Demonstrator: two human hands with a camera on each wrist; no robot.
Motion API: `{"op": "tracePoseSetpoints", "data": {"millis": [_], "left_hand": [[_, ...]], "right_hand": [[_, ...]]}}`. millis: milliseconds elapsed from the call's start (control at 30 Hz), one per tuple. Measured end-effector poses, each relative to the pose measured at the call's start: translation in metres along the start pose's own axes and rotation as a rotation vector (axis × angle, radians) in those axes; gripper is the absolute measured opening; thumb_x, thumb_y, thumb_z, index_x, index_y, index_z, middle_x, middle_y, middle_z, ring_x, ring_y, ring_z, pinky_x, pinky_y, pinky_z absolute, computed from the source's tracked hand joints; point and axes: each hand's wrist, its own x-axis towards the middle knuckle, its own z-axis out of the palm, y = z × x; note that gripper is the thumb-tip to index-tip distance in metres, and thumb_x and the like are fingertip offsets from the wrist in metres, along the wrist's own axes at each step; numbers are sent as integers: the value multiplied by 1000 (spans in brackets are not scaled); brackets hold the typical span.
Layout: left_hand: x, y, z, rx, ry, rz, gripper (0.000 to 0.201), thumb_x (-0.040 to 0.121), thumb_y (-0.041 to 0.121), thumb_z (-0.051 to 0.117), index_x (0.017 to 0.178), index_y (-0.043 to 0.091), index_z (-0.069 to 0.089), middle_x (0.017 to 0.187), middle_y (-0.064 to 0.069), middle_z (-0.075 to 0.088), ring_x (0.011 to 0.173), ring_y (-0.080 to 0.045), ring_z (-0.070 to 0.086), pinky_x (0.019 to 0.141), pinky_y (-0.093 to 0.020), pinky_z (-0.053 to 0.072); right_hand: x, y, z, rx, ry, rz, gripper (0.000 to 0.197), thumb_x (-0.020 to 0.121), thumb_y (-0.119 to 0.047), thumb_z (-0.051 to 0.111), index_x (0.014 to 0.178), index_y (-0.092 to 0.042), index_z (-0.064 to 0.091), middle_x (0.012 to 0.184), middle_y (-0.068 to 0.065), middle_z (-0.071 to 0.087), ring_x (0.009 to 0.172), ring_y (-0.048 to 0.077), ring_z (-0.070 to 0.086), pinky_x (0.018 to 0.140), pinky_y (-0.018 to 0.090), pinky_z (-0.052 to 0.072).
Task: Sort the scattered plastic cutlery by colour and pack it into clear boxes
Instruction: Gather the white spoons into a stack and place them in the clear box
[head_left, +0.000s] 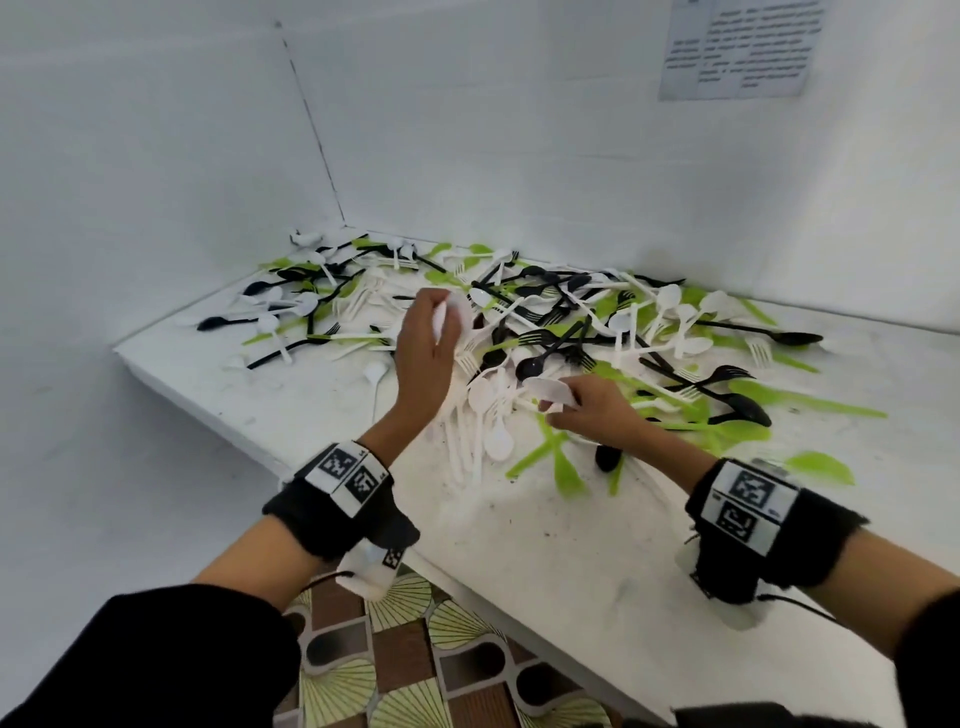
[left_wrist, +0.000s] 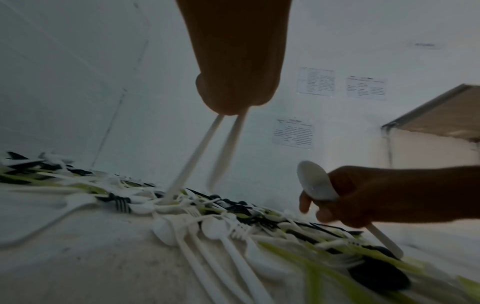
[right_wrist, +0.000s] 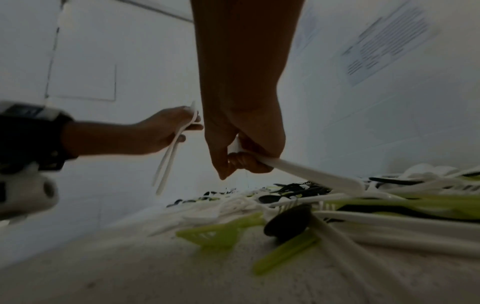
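In the head view we see even, diffuse, bright light, with motion blur across the scattered cutlery (head_left: 545, 332). Both wrist views are dim, backlit, soft-focused and bowed at their edges.

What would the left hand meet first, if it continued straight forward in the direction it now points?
Probably the mixed cutlery pile just beyond it, white and black pieces first. The left hand already grips white cutlery and hangs above the table, so depth is uncertain.
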Motion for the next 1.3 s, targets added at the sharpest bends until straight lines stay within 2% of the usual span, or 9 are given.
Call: {"op": "tracePoseSetpoints", "data": {"millis": [100, 200, 300, 500, 700, 833, 967, 1133, 1300], "left_hand": [[13, -14, -8, 29, -40, -143, 44, 92, 42, 32, 112, 5, 46, 84, 7, 54, 70, -14, 59, 62, -36, 53], [15, -23, -8, 3, -134, -178, 33, 98, 29, 30, 120, 8, 43, 100, -4, 61, 70, -19, 69, 61, -50, 56], [14, -22, -3, -22, -169, -185, 30, 99, 16, 30, 120, 8, 50, 96, -2, 61, 63, 0, 66, 63, -50, 55], [18, -21, -3, -118, -232, -332, 26, 99, 11, 33, 115, 11, 54, 89, -4, 59, 64, -3, 66, 62, -34, 56], [26, -27, -7, -27, -192, -350, 20, 99, 11, 38, 98, 14, 57, 97, 1, 56, 52, 1, 52, 47, -17, 46], [25, -33, -5, 18, -289, -435, 15, 97, 13, 47, 96, 9, 61, 76, 9, 55, 45, 2, 45, 44, -15, 35], [21, -43, 4, 259, -532, -532, 47, 77, 35, 70, 106, -1, 65, 94, -18, 65, 82, -17, 60, 62, -24, 37], [11, -57, 29, 473, -799, -366, 44, 74, 17, 76, 114, 3, 65, 113, -18, 64, 105, -26, 55, 68, -12, 29], [10, -75, 46, 566, -810, -364, 54, 70, 5, 77, 121, 14, 61, 90, -1, 42, 104, -26, 47, 68, -22, 24]], "right_hand": [[10, -7, 11, -132, -151, -142, 26, 78, -4, 69, 104, -5, 69, 64, -5, 51, 58, 9, 45, 53, 12, 33], [25, -9, 20, -254, -314, -277, 39, 76, -4, 72, 114, -10, 66, 87, 7, 50, 83, 15, 44, 63, 18, 28], [35, -12, 26, -384, -433, -328, 49, 77, -7, 72, 124, -13, 59, 100, 9, 46, 96, 20, 42, 72, 20, 27], [43, -5, 32, -399, -515, -316, 47, 76, -9, 73, 121, -15, 61, 105, 7, 44, 97, 20, 42, 74, 23, 30], [51, 9, 37, -449, -435, -404, 31, 83, -25, 67, 112, -16, 63, 112, 4, 53, 104, 18, 52, 67, 23, 31], [56, 7, 26, -204, -284, -485, 23, 82, -26, 70, 101, -12, 68, 98, 5, 59, 87, 12, 53, 70, 27, 39], [54, -3, -5, 265, -10, -408, 3, 81, -16, 71, 83, -15, 68, 76, 0, 59, 63, -3, 50, 61, 14, 36], [45, -5, -49, 617, 214, -277, 0, 88, -15, 62, 88, -15, 63, 74, -7, 57, 64, -7, 52, 62, 8, 38], [48, 18, -73, 604, 364, -237, 4, 93, -19, 55, 91, -22, 55, 82, -11, 58, 70, -9, 53, 67, 10, 40]]}}
